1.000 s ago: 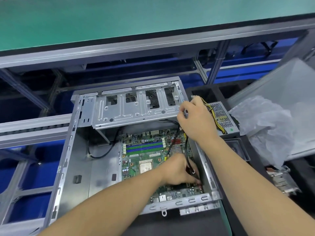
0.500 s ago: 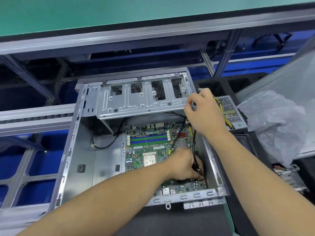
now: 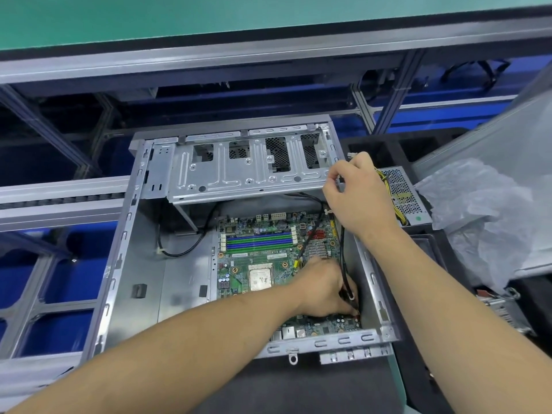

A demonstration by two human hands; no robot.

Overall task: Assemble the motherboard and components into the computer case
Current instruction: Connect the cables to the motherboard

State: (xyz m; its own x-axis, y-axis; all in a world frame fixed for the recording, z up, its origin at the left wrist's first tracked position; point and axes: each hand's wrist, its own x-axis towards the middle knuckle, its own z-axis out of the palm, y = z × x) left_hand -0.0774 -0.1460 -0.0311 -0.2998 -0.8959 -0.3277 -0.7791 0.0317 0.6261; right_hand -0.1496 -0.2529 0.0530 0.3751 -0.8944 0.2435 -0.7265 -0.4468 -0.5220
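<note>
Case [image 3: 125, 264] lies open on its side on the dark counter [image 3: 298, 389], with the board [image 3: 263, 255] mounted flat in its right half. Left hand [image 3: 324, 286] is deep in the case at the board's near right corner, its fingers [image 3: 348, 304] pinched on the lower end of a black cable [image 3: 342, 258]. Right hand [image 3: 357, 192] is above the case's right wall, clenched on the upper part of this cable. Power supply [image 3: 407, 198] lies just beside the case, behind this hand.
</note>
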